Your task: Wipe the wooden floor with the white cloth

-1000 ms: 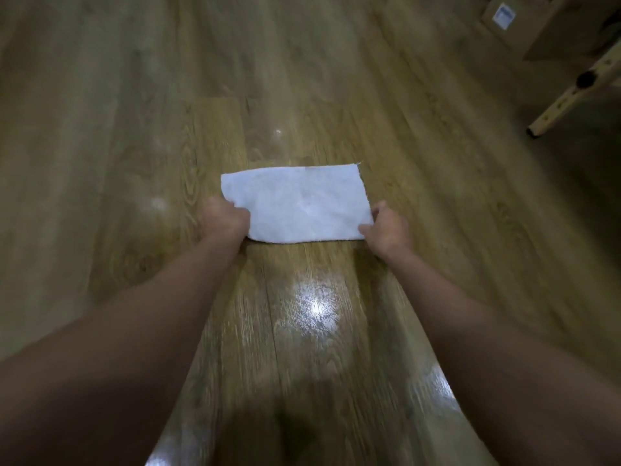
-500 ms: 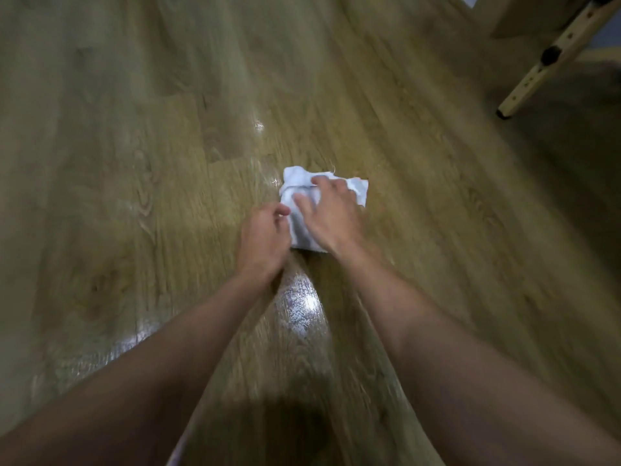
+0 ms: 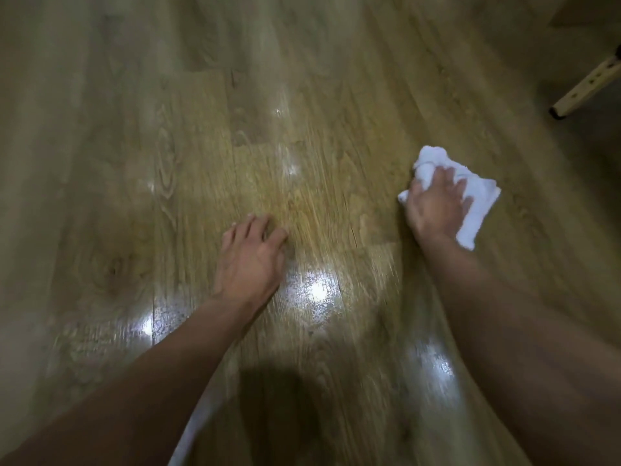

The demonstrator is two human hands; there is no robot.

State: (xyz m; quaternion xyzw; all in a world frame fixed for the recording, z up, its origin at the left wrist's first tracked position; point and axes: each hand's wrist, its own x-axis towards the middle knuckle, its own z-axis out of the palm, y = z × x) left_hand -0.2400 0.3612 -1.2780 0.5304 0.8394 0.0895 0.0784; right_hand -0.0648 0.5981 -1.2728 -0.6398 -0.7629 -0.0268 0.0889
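Note:
The white cloth (image 3: 477,203) lies bunched on the wooden floor (image 3: 168,163) at the right. My right hand (image 3: 435,205) lies on top of it with fingers spread, pressing it flat against the boards. My left hand (image 3: 250,260) rests on the bare floor near the middle, fingers spread and holding nothing. The floor shines with bright wet-looking reflections below and between my hands.
A pale wooden furniture leg (image 3: 586,87) with a dark foot stands at the far right. A box edge shows in the top right corner. A dark shadow falls on the floor at the bottom centre.
The cloth went from spread flat to bunched up. My right hand has slid it to the right, and my left hand has let go and dropped onto the bare floor.

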